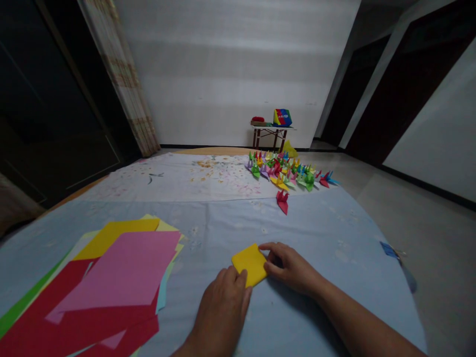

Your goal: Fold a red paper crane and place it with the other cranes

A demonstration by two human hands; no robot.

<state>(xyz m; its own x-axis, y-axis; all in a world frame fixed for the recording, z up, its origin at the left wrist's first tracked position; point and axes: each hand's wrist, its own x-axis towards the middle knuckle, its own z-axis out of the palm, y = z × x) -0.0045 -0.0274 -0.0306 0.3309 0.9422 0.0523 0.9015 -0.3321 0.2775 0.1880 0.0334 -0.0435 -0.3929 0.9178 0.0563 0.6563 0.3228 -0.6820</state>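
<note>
A small yellow square of folded paper (pixel 248 264) lies on the blue cloth in front of me, one corner pointing away. My left hand (pixel 225 302) grips its near left edge, the thumb on top and the other fingers curled together beside it. At the paper's right corner, my right hand (pixel 284 263) holds the edge between thumb and fingers. What the fingertips do beneath the paper is hidden.
Loose coloured sheets, with a pink sheet (pixel 119 270) on top, spread over the left of the round table (pixel 208 322). Several folded paper cranes (pixel 277 168) crowd the far right, and a red crane (pixel 282 201) sits nearer. Behind stands a small side table (pixel 273 128) bearing a colourful box (pixel 282 117).
</note>
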